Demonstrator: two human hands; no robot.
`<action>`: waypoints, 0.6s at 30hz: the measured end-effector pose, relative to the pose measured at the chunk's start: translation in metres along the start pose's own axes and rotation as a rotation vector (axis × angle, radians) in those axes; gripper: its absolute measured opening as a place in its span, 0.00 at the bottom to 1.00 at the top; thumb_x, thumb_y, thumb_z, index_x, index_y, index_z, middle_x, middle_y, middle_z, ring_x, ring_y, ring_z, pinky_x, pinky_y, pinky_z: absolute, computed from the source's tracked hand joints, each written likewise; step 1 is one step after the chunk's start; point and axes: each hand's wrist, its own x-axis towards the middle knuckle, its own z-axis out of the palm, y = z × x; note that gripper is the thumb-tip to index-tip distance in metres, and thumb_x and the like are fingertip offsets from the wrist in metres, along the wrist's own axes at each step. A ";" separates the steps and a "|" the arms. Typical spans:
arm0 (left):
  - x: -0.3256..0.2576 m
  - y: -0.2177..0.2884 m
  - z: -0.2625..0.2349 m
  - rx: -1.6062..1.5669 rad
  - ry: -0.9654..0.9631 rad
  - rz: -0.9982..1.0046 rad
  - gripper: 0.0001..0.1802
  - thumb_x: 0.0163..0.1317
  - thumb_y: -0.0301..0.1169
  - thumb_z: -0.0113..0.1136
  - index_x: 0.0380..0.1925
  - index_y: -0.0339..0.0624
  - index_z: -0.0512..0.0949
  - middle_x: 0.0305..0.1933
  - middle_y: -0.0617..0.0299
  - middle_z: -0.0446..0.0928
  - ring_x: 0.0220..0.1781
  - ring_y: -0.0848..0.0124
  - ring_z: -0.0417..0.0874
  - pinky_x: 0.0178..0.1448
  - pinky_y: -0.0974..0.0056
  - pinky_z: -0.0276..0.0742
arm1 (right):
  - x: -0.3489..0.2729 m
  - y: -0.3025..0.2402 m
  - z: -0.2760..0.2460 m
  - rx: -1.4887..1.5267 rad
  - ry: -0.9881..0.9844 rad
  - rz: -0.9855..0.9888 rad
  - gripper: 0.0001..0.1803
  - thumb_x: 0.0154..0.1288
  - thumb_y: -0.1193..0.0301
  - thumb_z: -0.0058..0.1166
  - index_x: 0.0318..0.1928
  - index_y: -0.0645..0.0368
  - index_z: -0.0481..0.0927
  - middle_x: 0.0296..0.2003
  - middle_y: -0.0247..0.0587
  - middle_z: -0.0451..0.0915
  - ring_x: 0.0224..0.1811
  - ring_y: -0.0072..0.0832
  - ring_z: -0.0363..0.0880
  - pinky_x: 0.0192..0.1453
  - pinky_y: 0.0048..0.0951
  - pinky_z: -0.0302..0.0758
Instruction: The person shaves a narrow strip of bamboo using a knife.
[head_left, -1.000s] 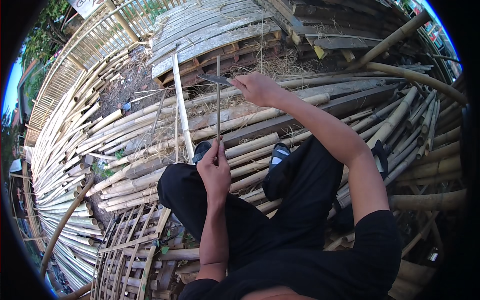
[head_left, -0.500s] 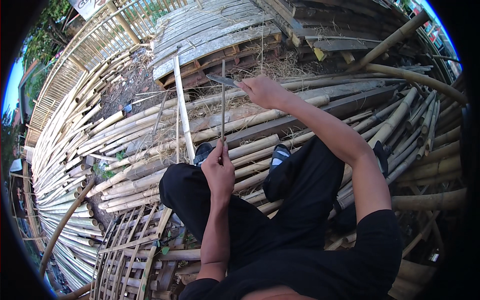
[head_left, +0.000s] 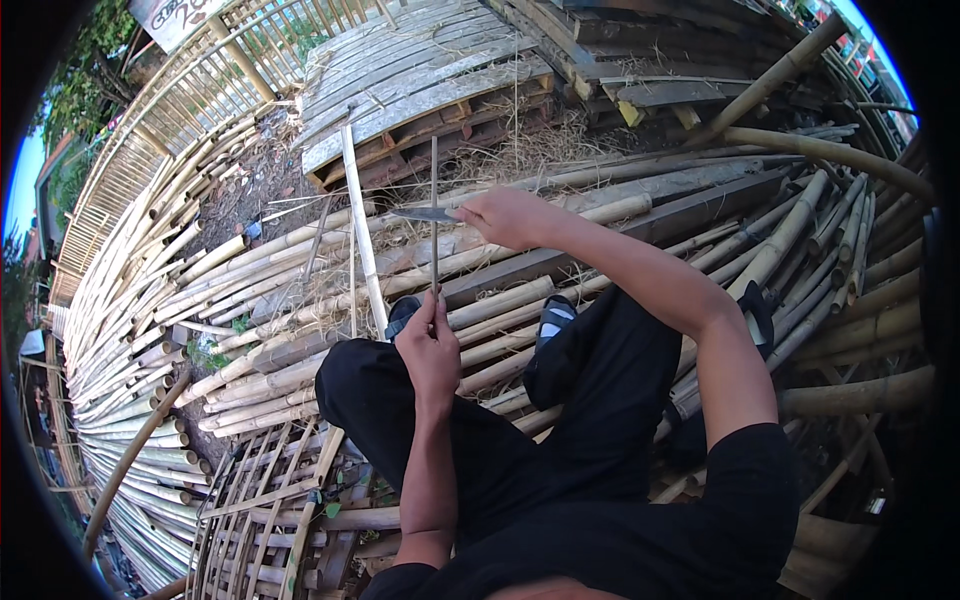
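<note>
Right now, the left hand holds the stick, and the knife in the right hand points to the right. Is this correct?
No: the head view shows the knife pointing left. The left hand holds the stick, and the right hand the knife.

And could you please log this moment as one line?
left hand: holds thin stick; right hand: holds knife; knife: crosses stick in view; around: bamboo poles

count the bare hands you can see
2: the left hand holds the thin stick; the right hand, higher in the picture, holds the knife. No others show.
</note>
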 end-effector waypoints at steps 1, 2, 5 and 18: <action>0.002 0.007 -0.002 -0.005 -0.024 -0.072 0.14 0.68 0.24 0.55 0.51 0.30 0.78 0.28 0.50 0.80 0.30 0.81 0.72 0.36 0.70 0.72 | 0.003 0.000 -0.004 -0.021 0.048 0.072 0.24 0.75 0.54 0.38 0.35 0.62 0.77 0.25 0.58 0.79 0.32 0.57 0.78 0.36 0.51 0.73; -0.001 0.009 -0.004 0.001 -0.054 -0.152 0.14 0.68 0.24 0.55 0.50 0.29 0.78 0.30 0.48 0.82 0.31 0.80 0.75 0.38 0.70 0.74 | 0.008 -0.001 -0.006 -0.029 0.092 0.150 0.24 0.75 0.54 0.38 0.35 0.62 0.77 0.25 0.58 0.79 0.31 0.57 0.78 0.36 0.51 0.73; -0.003 0.005 0.003 -0.032 0.019 0.028 0.14 0.67 0.24 0.55 0.51 0.30 0.78 0.29 0.50 0.81 0.31 0.81 0.74 0.38 0.70 0.74 | 0.016 0.006 -0.016 -0.065 0.146 0.222 0.25 0.75 0.54 0.37 0.35 0.62 0.78 0.27 0.58 0.79 0.34 0.57 0.79 0.38 0.52 0.74; -0.006 -0.010 0.004 -0.011 0.043 0.090 0.15 0.68 0.27 0.56 0.52 0.32 0.78 0.24 0.68 0.74 0.27 0.84 0.65 0.29 0.73 0.65 | 0.004 -0.006 -0.021 -0.161 0.008 0.229 0.25 0.76 0.54 0.33 0.38 0.60 0.80 0.32 0.57 0.82 0.39 0.53 0.82 0.45 0.52 0.77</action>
